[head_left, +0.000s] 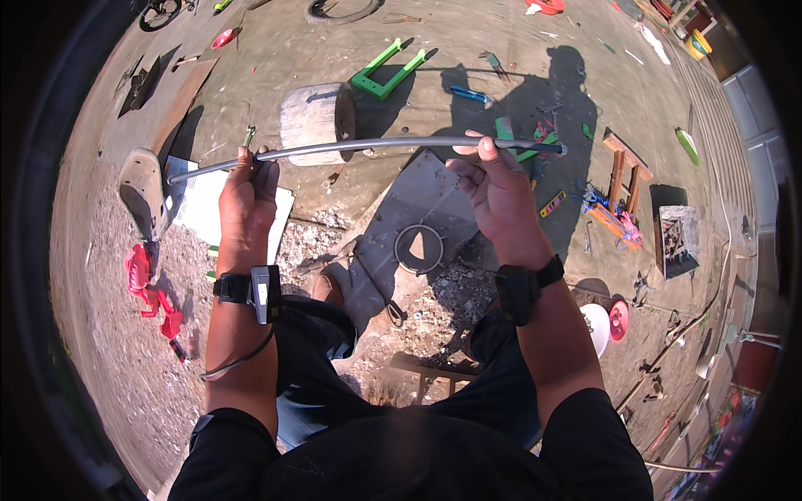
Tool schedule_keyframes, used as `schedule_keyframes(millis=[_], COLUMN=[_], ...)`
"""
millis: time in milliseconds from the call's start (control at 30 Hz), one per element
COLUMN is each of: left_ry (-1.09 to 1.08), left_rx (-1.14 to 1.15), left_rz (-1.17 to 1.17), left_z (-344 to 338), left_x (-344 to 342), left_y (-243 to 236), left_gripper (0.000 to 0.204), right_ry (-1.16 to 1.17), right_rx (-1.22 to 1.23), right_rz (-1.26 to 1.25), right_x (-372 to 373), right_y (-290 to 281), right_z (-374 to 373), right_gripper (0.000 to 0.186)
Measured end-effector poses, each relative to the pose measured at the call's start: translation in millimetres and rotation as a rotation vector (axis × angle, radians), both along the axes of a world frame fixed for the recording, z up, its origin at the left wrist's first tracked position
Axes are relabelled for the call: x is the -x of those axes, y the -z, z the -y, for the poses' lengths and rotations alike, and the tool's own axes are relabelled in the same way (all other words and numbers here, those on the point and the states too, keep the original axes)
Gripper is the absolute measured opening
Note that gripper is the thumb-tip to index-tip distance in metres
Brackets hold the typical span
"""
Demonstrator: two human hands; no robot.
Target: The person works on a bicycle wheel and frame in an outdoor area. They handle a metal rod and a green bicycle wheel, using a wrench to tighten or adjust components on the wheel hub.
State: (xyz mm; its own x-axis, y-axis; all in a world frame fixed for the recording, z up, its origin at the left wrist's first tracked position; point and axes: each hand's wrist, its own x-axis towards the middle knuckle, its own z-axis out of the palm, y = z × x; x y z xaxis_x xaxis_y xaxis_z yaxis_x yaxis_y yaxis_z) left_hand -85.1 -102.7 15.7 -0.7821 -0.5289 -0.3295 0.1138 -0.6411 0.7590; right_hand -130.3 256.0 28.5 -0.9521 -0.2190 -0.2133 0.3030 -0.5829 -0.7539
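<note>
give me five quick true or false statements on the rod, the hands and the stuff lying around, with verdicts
1. The left hand and the right hand both hold the grey rod. True.
2. Only the left wrist wears a dark strap. False: both wrists wear one.
3. The green U-shaped frame lies farther from the person than the round ring. True.
4. The yellow bucket is near the picture's lower left corner. False: it is at the upper right.
5. The blue-handled tool is in the right hand. False: it lies on the ground.
</note>
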Motion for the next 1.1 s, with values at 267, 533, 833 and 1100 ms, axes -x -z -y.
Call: schedule_keyframes(millis=[267,533,833,1100], left_ry=[0.015,0.094,0.078,0.085], left_rx=[0.008,-0.081,-0.056,-0.048], left_rz=[0.013,-0.019,0.024,0.045], left_z=[-2,8,-1,1], left_x=[-1,-3,-1,-1], left_y=[-3,6,1,5], left_gripper=[0.020,0.018,0.021,0.017], right_ry=[-0.012,-0.012,-0.004,-0.015], right_rx=[-0.027,-0.030,-0.045,-0.053], right_rz=[0.001,-0.013,-0.031,-0.042], right_x=[-2,-1,-1,-3], right_y=[-3,0,0,0], right_z=[1,1,-1,0], right_gripper=[0.029,0.031,0.033,0.038])
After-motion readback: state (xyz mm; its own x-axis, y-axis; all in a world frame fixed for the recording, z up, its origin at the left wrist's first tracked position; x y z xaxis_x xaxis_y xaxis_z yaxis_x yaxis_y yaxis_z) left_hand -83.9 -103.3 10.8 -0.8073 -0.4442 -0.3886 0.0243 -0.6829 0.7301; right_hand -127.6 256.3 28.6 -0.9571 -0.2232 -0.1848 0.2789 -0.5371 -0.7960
